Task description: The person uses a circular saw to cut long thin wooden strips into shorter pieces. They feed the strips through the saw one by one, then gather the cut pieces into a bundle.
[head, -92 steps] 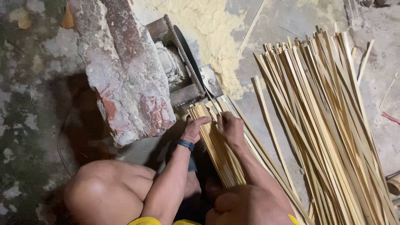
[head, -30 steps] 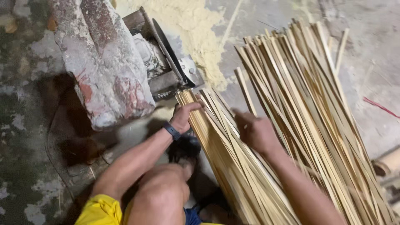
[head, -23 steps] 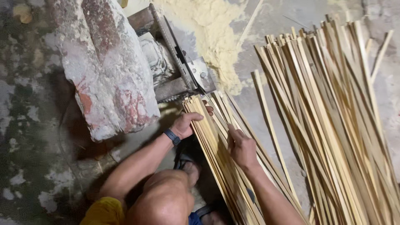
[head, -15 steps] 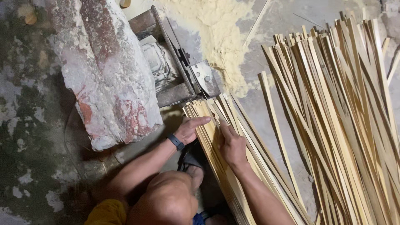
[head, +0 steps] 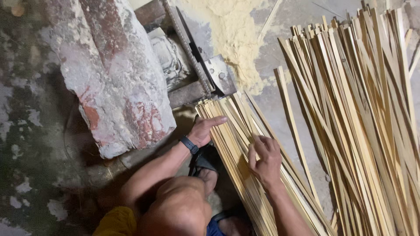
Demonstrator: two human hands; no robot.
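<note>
A bundle of thin pale bamboo strips (head: 238,144) lies slanted in front of me, its far end butting against a small metal cutting machine (head: 199,72). My left hand (head: 203,130), with a dark band at the wrist, rests its fingers flat on the bundle's left edge near the machine. My right hand (head: 264,159) presses down on top of the bundle a little nearer to me, fingers curled over the strips. Neither hand lifts a strip. My bent knee (head: 179,209) is below the hands.
A large heap of loose bamboo strips (head: 358,113) fills the right side. A big rough stone block (head: 116,74) with red patches sits left of the machine. Pale sawdust (head: 234,30) is piled behind the machine on the concrete floor.
My right hand came back from the loose heap on the right to the near bundle and now presses on it. My left hand stayed on the bundle's left edge.
</note>
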